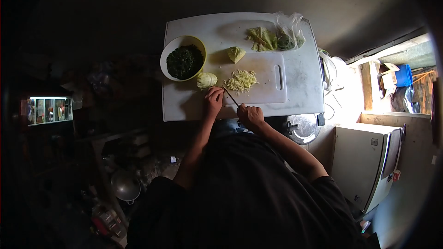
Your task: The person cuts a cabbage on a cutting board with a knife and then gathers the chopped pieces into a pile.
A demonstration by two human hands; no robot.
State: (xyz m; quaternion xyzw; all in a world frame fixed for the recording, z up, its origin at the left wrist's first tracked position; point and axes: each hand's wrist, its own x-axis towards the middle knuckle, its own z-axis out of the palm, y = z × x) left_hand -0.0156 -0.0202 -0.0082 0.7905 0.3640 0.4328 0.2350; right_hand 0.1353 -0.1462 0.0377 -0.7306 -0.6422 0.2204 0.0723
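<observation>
The knife (231, 97), slim and dark-bladed, is held in the right hand (251, 116), its tip slanting up and left over the near-left part of the white cutting board (271, 93), which lies flat. Beside the blade, finely chopped pale yellow-green cabbage (241, 81) lies in a loose, spread heap on the board. A pale cabbage piece (206, 80) sits at the board's left side, just beyond the left hand (213, 100); a cut cabbage wedge (236, 54) rests near the board's far-left corner.
</observation>
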